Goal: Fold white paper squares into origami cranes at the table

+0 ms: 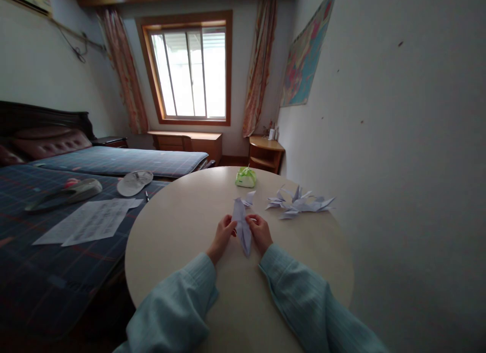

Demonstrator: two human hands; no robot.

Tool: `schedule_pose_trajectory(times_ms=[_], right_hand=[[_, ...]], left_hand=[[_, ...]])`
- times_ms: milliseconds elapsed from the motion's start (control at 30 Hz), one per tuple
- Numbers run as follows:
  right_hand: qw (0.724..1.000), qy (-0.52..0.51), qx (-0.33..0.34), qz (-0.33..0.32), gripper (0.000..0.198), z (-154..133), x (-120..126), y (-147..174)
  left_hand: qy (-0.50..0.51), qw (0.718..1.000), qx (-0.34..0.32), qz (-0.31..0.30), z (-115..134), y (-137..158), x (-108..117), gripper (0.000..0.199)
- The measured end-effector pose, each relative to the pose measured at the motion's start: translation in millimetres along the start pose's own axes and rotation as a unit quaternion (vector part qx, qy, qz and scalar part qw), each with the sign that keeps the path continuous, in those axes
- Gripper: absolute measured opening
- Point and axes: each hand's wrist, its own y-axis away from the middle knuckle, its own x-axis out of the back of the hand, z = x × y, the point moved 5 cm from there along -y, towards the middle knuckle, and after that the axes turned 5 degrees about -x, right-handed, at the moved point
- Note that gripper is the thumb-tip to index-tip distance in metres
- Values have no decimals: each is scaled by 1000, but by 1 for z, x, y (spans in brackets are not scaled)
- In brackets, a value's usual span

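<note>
Between my two hands a long folded piece of white paper [242, 226] stands with narrow points at its top and bottom. My left hand [225, 232] pinches its left edge, and my right hand [260, 231] pinches its right edge. Just behind it on the table lies a small folded paper piece [249, 198], partly hidden by the paper I hold. Farther right is a cluster of folded paper cranes [299, 203], their wings and points overlapping.
A green tissue pack [246, 178] stands near the far edge of the round table [170, 231]. To the left, a bed [26, 272] holds paper sheets [91, 219], a white cap [134, 183], a bag [85, 190] and a pen [147, 196]. A wall [410, 191] rises at right.
</note>
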Motion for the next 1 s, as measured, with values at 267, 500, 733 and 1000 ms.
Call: schedule_pose_trajectory(times_ms=[267,500,733,1000], right_hand=[[999,37,-3,-21,34,-1,-3,2],[998,66,17,9,42,-5,-2,3],[999,44,5,-10,36,-5,-4,3],[999,26,1,-18,31,-4,-4,3]], left_hand=[[39,998,30,-33,-2,1,-4,14],[40,998,28,-34,0,2,-5,13],[25,999,22,-10,-1,0,-1,14],[16,1000,24,-6,2,0,-2,13]])
